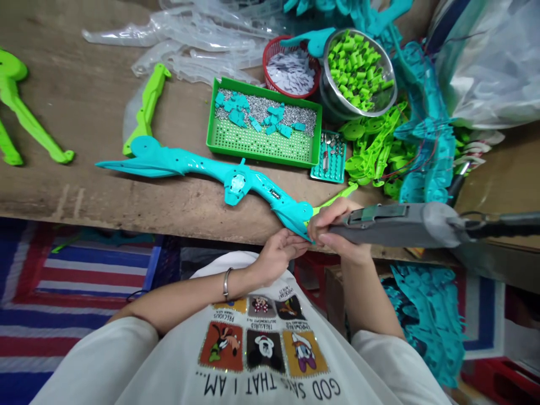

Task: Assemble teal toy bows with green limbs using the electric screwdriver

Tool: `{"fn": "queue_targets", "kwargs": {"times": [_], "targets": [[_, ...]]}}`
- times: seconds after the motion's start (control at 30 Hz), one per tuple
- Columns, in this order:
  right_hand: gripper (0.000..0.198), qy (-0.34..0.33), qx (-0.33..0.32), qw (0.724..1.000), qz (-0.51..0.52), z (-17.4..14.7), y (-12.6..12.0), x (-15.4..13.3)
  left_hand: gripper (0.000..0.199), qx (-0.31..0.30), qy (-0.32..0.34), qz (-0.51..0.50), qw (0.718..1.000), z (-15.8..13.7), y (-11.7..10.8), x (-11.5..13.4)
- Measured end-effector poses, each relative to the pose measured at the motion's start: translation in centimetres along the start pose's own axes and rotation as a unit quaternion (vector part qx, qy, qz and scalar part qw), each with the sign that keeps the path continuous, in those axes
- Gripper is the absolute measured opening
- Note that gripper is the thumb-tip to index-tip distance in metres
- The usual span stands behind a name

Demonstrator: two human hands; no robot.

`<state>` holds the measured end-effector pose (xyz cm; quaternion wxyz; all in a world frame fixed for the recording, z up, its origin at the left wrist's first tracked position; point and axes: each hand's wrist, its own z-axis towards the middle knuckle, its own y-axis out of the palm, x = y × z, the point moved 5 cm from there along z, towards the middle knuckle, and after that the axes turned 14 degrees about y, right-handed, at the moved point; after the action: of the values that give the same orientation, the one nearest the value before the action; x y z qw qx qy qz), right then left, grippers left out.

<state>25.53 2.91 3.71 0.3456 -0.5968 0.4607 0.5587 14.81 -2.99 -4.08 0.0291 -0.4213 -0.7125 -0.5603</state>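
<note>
A turquoise plastic toy bow (202,166) lies along the front of the bench, with bright green limbs (151,101) at its ends and a hexagonal piece in the middle. Its pointed right tip is between my two hands. My left hand (280,253), a bangle on its wrist, is closed on that tip from the front edge. A grey electric screwdriver (379,225) is wrapped in the fingers of my right hand (337,226). The tool lies nearly level, pointing left at the bow's end; my fingers hide its bit.
Behind the bow stands a green tray (264,163) of screws and turquoise pieces. Near it are a small turquoise tray (337,169), a red basket (274,79) and a steel bowl (382,109) of green parts. Clear plastic pieces (194,34) and turquoise shells (430,112) are heaped around.
</note>
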Motion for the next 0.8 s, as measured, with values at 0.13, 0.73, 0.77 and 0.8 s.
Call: {"fn": "queue_targets", "kwargs": {"times": [0.13, 0.73, 0.77, 0.8], "targets": [[0.029, 0.002, -0.058, 0.998, -0.003, 0.7, -0.3, -1.6, 0.035, -0.032, -0.013, 0.038, 0.999, 0.4, -0.3, 0.1], [0.024, -0.133, 0.218, 0.967, 0.012, 10.9, -3.0, -4.1, 0.009, -0.089, 0.341, 0.793, 0.498, 11.0, -0.3, 23.6], [0.025, -0.127, 0.218, 0.968, 0.007, 11.0, -3.0, -3.9, 0.007, -0.082, 0.322, 0.804, 0.493, 12.6, -0.1, 23.6], [0.025, -0.124, 0.218, 0.968, 0.004, 11.0, -3.0, -3.8, 0.004, -0.08, 0.305, 0.81, 0.494, 14.0, 0.2, 23.4]]}}
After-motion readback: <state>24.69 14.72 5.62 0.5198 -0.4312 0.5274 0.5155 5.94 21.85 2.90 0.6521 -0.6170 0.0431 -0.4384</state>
